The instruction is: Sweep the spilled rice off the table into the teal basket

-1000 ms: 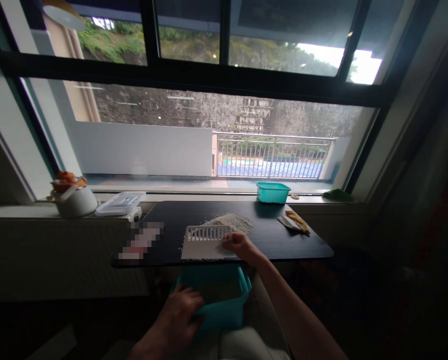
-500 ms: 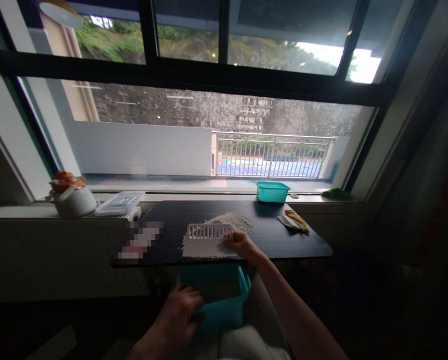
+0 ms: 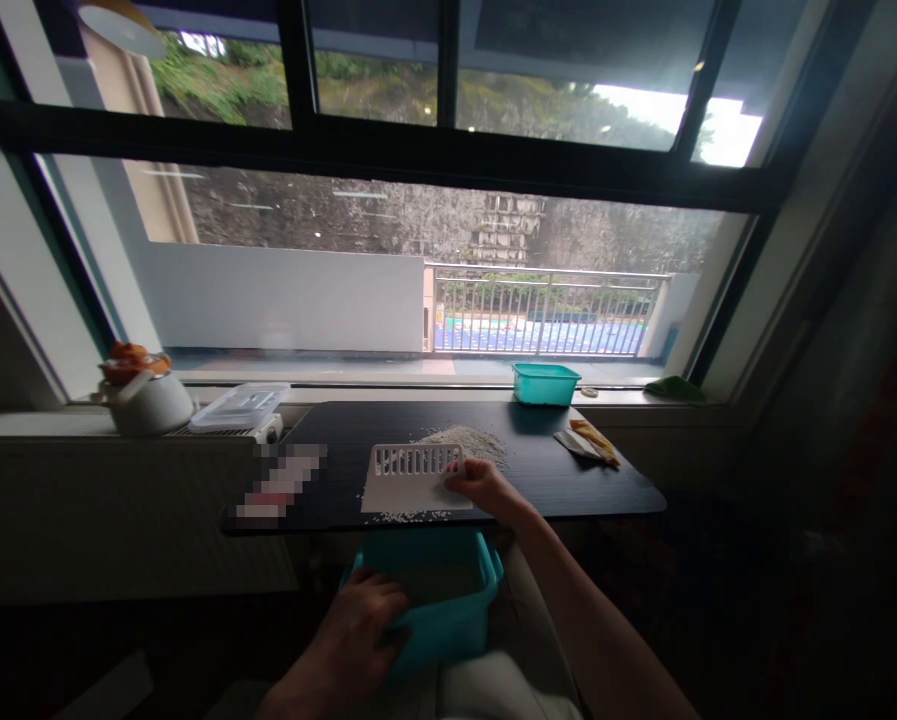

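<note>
My right hand [image 3: 485,488] grips the right edge of a flat white plastic scraper [image 3: 410,492] with a row of slots along its far side. The scraper stands tilted over the dark table, in front of a heap of small whitish grains [image 3: 469,440]. Loose grains lie along the scraper's near edge, close to the table's front. Below that edge, a teal plastic bin [image 3: 455,625] rests at my lap. My left hand [image 3: 373,610] is wrapped over the bin's left rim; its fingertips are partly hidden inside.
The dark table [image 3: 538,490] stands against a window sill. A smaller teal bin [image 3: 545,384] sits at its back, and yellow-and-white packets [image 3: 589,443] lie at right. At left are a blurred-out item [image 3: 283,487], a clear plastic lid [image 3: 242,406] and a pale pot [image 3: 150,402].
The scraper has shifted slightly back and left, away from the table's front edge, leaving scattered grains visible in front of it. My left hand and the bin hold still.
</note>
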Demonstrator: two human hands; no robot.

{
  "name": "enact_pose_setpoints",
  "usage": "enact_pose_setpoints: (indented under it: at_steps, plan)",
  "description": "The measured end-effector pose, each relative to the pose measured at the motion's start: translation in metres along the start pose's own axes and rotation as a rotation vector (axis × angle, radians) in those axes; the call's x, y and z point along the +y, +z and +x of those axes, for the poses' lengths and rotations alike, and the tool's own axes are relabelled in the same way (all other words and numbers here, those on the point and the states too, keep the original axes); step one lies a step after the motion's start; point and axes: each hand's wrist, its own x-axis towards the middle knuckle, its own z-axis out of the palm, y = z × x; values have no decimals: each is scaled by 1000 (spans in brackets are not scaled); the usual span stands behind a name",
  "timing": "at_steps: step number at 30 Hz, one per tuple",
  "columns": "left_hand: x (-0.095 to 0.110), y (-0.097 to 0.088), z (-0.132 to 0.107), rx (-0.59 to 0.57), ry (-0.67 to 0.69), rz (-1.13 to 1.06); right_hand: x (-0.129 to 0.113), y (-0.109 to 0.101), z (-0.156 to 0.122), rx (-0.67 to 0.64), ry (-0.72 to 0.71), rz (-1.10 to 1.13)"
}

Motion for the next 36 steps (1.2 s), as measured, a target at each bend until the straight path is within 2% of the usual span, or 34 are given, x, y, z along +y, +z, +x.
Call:
enact_pose_setpoints:
  at_steps: [7, 14, 19, 24, 31, 36]
  plan:
    - [1, -1, 0, -9, -16, 3, 0, 9, 0, 0, 31, -9]
    - [0, 0, 1, -2, -18, -4, -3, 3, -8, -30, 34, 10]
    - [0, 0, 0, 2, -16, 0, -1, 4, 0, 18, 22, 4]
    - [-1, 1, 0, -1, -25, -1, 3, 5, 6, -9, 19, -3]
    - [1, -1, -1, 6, -14, -24, 6, -8, -7, -53, 29, 44]
    - [2, -1, 0, 5, -14, -24, 8, -26, -6, 3, 19, 59]
